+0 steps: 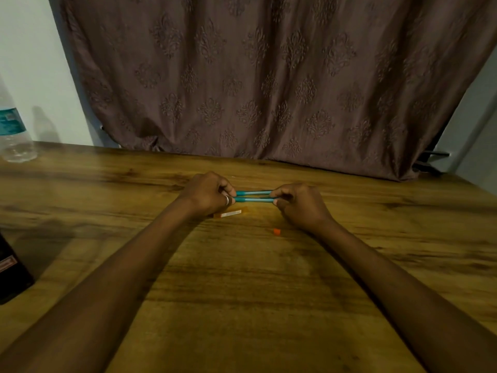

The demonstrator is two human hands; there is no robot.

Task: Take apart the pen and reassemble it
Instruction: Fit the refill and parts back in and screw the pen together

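Two slim teal pen pieces lie side by side, held level above the wooden table [242, 278]: the upper teal piece [254, 193] and the lower teal piece [255, 200]. My left hand [207, 195], with a ring on one finger, pinches their left ends. At their right ends my right hand [298, 204] is closed on them. An orange and white pen barrel [230, 213] rests on the table just under my left hand. Nearer to me, below my right hand, sits a small orange cap piece [276, 232]. The ends of the teal pieces are hidden inside my fingers.
A clear water bottle [14, 130] with a teal label stands at the table's far left corner. A dark box [12, 275] sits at the left edge. A brown patterned curtain [269, 76] hangs behind the table's far edge.
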